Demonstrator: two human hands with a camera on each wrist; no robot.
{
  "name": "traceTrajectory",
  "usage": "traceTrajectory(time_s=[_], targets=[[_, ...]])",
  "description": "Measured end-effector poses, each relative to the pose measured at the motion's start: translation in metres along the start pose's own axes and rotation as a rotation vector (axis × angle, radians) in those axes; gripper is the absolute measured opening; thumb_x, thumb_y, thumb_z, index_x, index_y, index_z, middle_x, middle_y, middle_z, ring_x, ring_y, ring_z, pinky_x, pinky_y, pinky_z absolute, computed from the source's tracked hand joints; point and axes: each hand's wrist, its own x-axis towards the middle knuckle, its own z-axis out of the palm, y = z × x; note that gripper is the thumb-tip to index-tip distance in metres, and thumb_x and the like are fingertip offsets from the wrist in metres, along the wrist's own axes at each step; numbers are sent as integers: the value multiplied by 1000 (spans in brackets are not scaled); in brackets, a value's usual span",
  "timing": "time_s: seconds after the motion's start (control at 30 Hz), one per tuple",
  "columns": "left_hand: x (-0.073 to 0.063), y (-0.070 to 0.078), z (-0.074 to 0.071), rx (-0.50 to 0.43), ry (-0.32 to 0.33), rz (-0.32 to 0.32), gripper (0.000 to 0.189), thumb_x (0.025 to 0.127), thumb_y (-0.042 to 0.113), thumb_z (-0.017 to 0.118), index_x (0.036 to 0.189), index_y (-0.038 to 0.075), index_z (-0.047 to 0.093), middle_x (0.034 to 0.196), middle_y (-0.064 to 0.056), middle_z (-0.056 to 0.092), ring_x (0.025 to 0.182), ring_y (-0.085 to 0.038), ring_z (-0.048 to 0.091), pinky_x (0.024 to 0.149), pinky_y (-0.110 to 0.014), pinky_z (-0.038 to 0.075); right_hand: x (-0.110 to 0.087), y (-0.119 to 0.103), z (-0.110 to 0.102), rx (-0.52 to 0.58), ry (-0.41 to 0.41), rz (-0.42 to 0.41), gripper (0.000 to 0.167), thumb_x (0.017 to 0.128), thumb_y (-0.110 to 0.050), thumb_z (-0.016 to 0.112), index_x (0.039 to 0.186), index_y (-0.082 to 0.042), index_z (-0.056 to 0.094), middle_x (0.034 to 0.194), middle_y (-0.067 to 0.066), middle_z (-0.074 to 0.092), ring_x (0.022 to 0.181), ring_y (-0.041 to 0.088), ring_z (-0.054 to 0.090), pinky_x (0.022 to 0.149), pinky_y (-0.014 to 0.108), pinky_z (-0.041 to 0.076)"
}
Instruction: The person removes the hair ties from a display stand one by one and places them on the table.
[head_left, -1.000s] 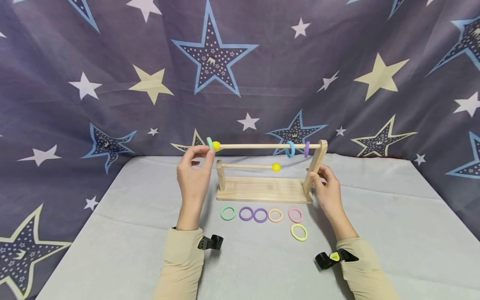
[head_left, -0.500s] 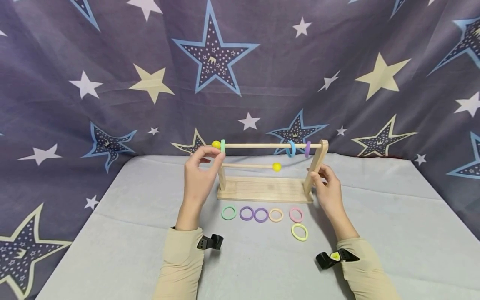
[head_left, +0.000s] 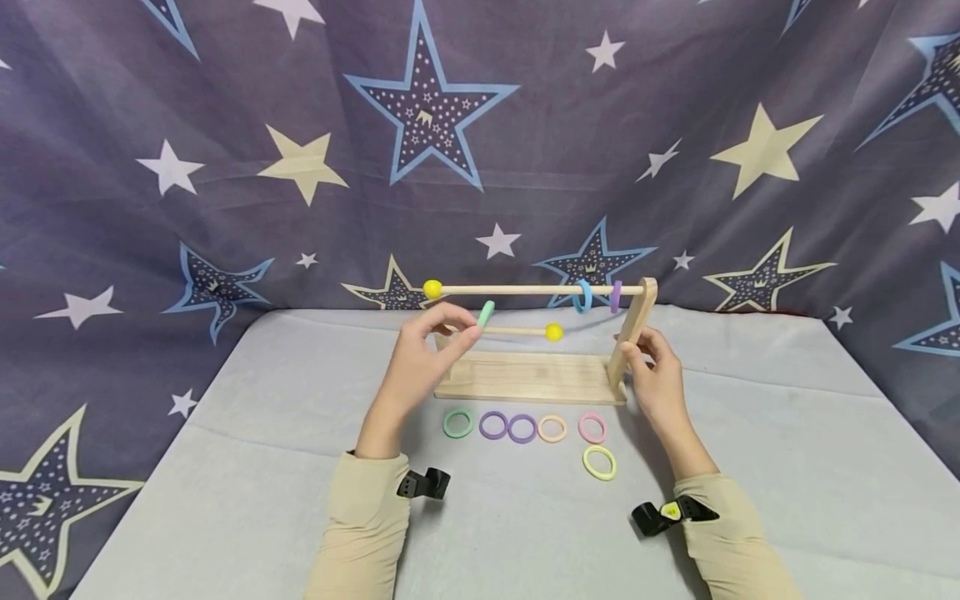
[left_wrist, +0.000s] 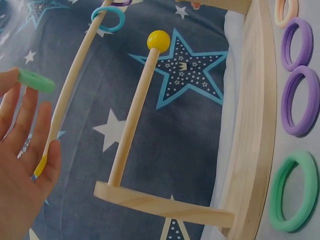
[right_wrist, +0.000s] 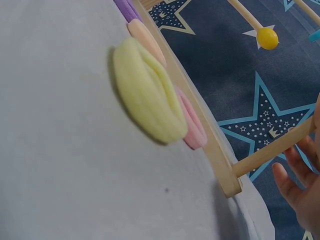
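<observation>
My left hand (head_left: 431, 350) pinches a mint-green ring (head_left: 486, 313) between thumb and fingers. In the left wrist view this ring (left_wrist: 36, 80) is apart from both rods. Behind it is a wooden stand (head_left: 525, 379) with a long upper rod (head_left: 510, 290) and a shorter lower rod (left_wrist: 132, 120), each tipped with a yellow ball. A blue ring (head_left: 582, 297) and a purple ring (head_left: 616, 297) hang on the upper rod near its right end. My right hand (head_left: 656, 375) holds the stand's right upright (head_left: 632, 333).
In front of the stand lie a green ring (head_left: 458, 423), two purple rings (head_left: 493, 425), a peach ring (head_left: 552, 429) and a pink ring (head_left: 592, 428). Closer to me is a yellow ring (head_left: 599, 462). A star-patterned curtain (head_left: 225, 167) hangs behind the grey-covered table (head_left: 510, 533).
My left hand has carried the green ring rightward from the upper rod's yellow ball, then down toward the lower rod. The right hand has stayed on the upright.
</observation>
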Motion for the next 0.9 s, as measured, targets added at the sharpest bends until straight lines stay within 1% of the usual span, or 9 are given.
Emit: traceTrajectory(time_s=[0.07,0.13,0.2,0.3,0.4,0.5,0.63,0.73,0.9], targets=[[0,0,2,15,-37,-7,6,89,7,73,93,6,70,88,-5,69,85,-15,61,82,-41,46,-3,-11,-1,1,-2,1,30,97,-5,59,124,9,57,108,18,64,91,-4,53,76,12,44],[0,0,6,29,-69,-19,6,89,8,73,94,7,70,88,-3,69,85,-15,61,83,-41,46,-6,-19,-2,-1,-6,0,30,97,-6,60,123,9,57,104,11,64,91,-4,53,76,12,44],[0,1,9,38,-103,-32,6,90,10,74,94,8,70,89,-1,70,86,-14,62,85,-42,46,-8,-23,-3,0,-7,-6,30,97,-6,60,123,9,58,102,4,63,90,-4,53,76,12,44],[-1,2,14,18,-155,-48,7,90,12,74,95,9,71,91,1,71,89,-14,62,88,-45,46,-9,-24,-3,-2,-8,-19,30,97,-4,60,123,10,57,101,2,63,90,-3,54,76,11,45],[-2,2,19,-12,-204,-58,6,90,13,74,95,11,72,94,1,71,91,-14,63,89,-50,45,-9,-27,-3,-9,-8,-28,30,97,-4,60,123,11,57,102,8,63,90,-3,54,76,11,45],[-3,3,24,-13,-254,-76,4,91,15,73,95,13,72,95,4,70,92,-13,62,90,-49,45,-10,-27,-3,-17,-11,-27,30,97,-3,59,123,12,56,105,16,64,91,-3,54,75,10,44],[-4,4,29,32,-319,-100,3,91,17,72,94,16,72,92,9,69,89,-10,62,91,-43,45,-10,-27,-2,-16,-12,-30,30,97,-1,59,123,13,56,108,23,63,91,-2,54,75,10,44],[-4,5,31,65,-356,-118,3,91,19,73,93,17,72,92,10,68,89,-9,62,92,-42,46,-10,-27,-2,-12,-14,-35,30,97,-1,58,123,13,56,108,25,64,91,-3,54,75,9,44],[-6,6,33,108,-419,-153,6,91,25,72,91,20,71,91,12,68,89,-7,62,91,-43,47,-10,-26,-2,-5,-17,-35,30,97,-2,58,123,13,56,109,26,64,92,-3,54,76,9,45]])
